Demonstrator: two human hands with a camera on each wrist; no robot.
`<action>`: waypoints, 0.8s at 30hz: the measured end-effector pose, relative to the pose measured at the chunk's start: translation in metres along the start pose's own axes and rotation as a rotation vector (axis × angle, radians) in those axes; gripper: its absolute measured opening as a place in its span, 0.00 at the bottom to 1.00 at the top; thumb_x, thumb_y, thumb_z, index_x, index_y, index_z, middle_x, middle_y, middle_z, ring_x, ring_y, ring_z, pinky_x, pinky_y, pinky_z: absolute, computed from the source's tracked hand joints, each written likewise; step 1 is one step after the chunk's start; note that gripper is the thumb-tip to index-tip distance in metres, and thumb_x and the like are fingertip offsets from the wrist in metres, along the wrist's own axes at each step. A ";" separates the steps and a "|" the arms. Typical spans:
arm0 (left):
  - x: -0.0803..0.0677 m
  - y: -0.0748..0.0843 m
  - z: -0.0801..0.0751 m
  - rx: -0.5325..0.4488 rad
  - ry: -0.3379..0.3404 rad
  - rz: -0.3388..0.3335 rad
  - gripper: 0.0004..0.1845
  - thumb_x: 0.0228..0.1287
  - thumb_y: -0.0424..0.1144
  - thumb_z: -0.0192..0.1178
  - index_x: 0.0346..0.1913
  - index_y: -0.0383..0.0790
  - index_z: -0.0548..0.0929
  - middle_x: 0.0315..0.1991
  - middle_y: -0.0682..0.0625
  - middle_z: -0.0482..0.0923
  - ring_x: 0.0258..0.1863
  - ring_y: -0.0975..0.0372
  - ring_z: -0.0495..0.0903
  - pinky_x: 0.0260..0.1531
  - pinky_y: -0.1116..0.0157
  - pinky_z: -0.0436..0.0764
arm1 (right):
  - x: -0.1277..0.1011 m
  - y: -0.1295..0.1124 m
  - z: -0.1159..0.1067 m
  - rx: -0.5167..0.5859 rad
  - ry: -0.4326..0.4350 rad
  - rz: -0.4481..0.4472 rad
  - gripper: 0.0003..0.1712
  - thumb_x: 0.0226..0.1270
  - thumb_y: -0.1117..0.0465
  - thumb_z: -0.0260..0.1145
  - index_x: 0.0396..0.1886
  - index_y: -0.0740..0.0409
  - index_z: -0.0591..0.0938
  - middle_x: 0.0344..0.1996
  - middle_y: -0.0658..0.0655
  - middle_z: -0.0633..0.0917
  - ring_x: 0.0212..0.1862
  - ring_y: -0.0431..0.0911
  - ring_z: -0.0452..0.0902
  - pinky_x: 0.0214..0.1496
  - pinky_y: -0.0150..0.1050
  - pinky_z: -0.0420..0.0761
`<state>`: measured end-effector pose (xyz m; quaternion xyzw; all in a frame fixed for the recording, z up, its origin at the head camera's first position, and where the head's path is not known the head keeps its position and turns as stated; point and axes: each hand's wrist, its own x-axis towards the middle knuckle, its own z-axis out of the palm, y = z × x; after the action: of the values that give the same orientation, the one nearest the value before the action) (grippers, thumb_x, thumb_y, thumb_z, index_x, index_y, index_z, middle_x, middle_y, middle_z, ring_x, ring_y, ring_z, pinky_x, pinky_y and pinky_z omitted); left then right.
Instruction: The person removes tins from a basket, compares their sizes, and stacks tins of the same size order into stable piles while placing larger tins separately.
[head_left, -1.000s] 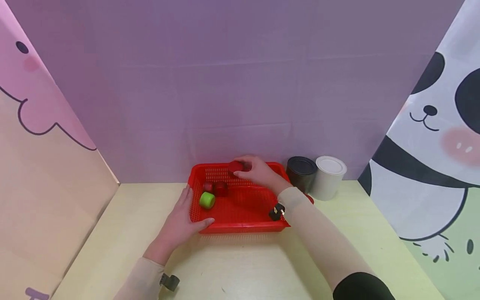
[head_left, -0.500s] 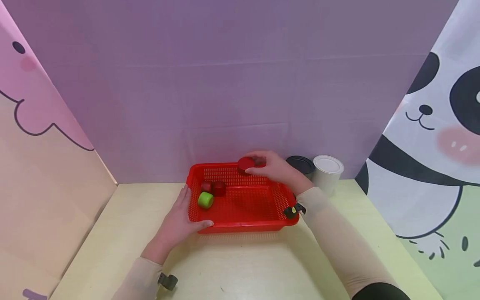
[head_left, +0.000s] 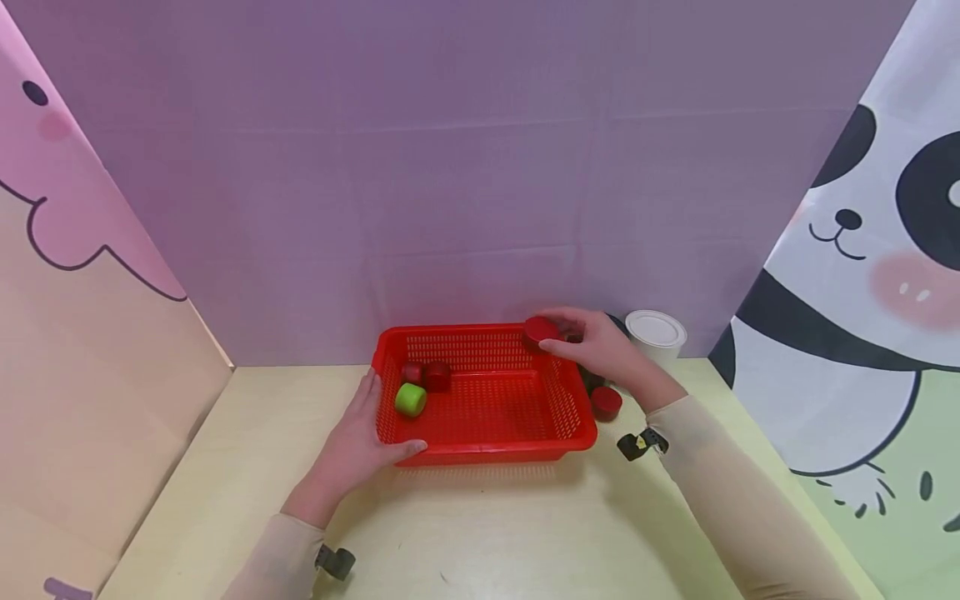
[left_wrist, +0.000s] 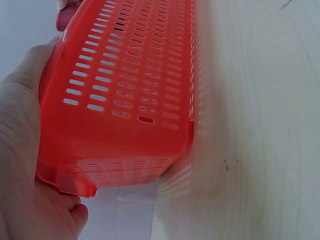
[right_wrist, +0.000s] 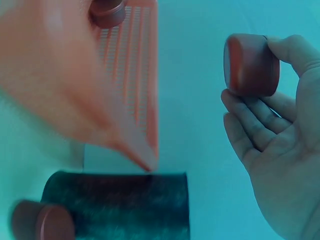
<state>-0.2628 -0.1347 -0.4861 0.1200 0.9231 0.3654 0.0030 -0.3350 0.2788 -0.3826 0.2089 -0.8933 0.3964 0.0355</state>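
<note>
Purple backdrop, pale surface [head_left: 487, 533]. Right hand [head_left: 600, 346], pinching red cap [head_left: 540, 330], now carried rightward past basket [head_left: 487, 450] rim, frame centre-right, toward black can [right_wrist: 120, 205]. Left hand [head_left: 360, 442] still gripping basket's corner. Likely sorting out.

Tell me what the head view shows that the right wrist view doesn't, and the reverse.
Only the head view shows the left hand gripping the red basket's near left corner, the green cylinder inside, and the white can.

Only the right wrist view shows the black can in full.

Both show the right hand pinching a red disc by the basket's far right corner, and another red disc on the table beside the basket.
</note>
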 end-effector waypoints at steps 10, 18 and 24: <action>0.002 -0.003 0.003 0.004 0.006 -0.008 0.77 0.55 0.70 0.81 0.92 0.39 0.42 0.92 0.41 0.39 0.89 0.41 0.46 0.68 0.39 0.81 | -0.032 0.026 -0.005 0.045 0.127 0.036 0.29 0.78 0.55 0.76 0.74 0.56 0.82 0.61 0.61 0.88 0.56 0.57 0.85 0.53 0.35 0.88; 0.002 -0.004 0.003 0.014 0.015 0.001 0.77 0.55 0.71 0.80 0.91 0.36 0.43 0.92 0.40 0.39 0.89 0.41 0.46 0.70 0.38 0.78 | -0.054 0.042 -0.003 0.048 0.239 0.041 0.30 0.79 0.57 0.74 0.76 0.58 0.80 0.59 0.62 0.87 0.54 0.56 0.86 0.51 0.26 0.85; 0.004 -0.007 0.005 0.015 0.013 -0.001 0.77 0.55 0.72 0.79 0.91 0.37 0.43 0.92 0.41 0.39 0.90 0.42 0.45 0.72 0.39 0.77 | -0.066 0.044 -0.005 0.048 0.305 0.062 0.31 0.78 0.57 0.76 0.76 0.58 0.81 0.58 0.63 0.87 0.53 0.57 0.86 0.49 0.24 0.85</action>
<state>-0.2675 -0.1359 -0.4941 0.1172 0.9258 0.3595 -0.0038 -0.2927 0.3313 -0.4249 0.1195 -0.8739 0.4456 0.1534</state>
